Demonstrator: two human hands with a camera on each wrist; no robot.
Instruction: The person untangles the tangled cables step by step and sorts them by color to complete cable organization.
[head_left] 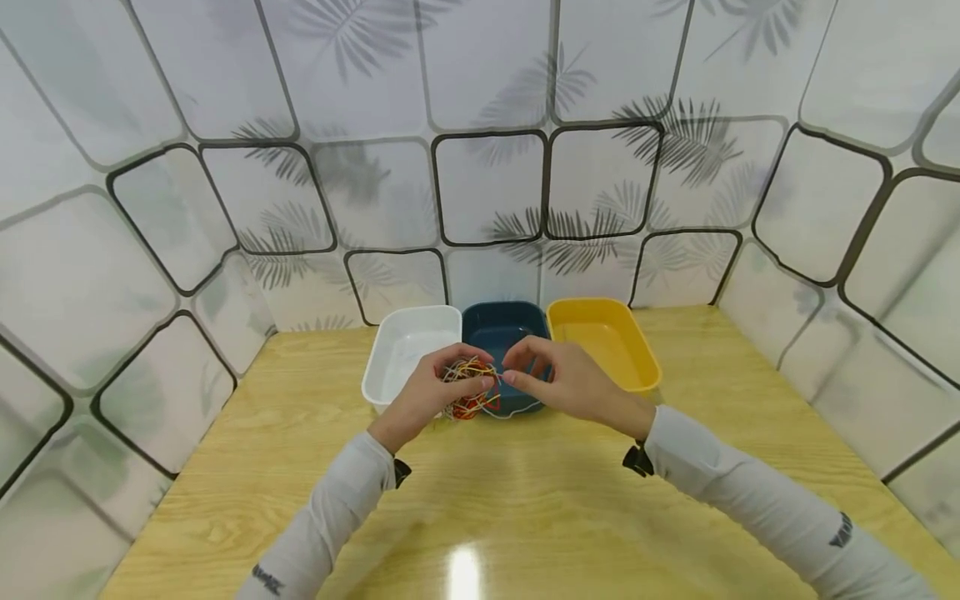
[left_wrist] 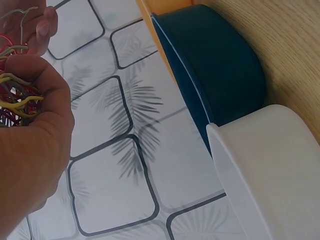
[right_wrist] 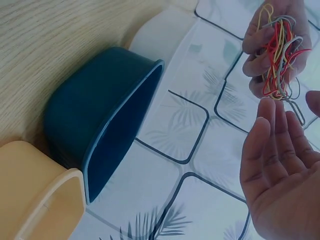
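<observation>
My left hand [head_left: 431,387] grips a tangled bundle of thin red, yellow and grey strands [head_left: 468,408], several of them looped. The bundle [right_wrist: 280,55] bulges out between its fingers and thumb in the right wrist view. A pale strand hangs below it in a wide arc in the head view. Facing it, my right hand [head_left: 566,375] has its fingers loosely bent, with the thumb apart from them in the right wrist view. Its fingertips [right_wrist: 267,107] are right at the loose ends of the strands; whether they touch one cannot be told.
Beyond the hands, three plastic bins stand side by side on the wooden table [head_left: 480,492]: a white bin [head_left: 372,367], a dark blue bin [head_left: 468,321] and a yellow bin [head_left: 647,358]. A patterned curtain [head_left: 495,192] rises behind and at both sides.
</observation>
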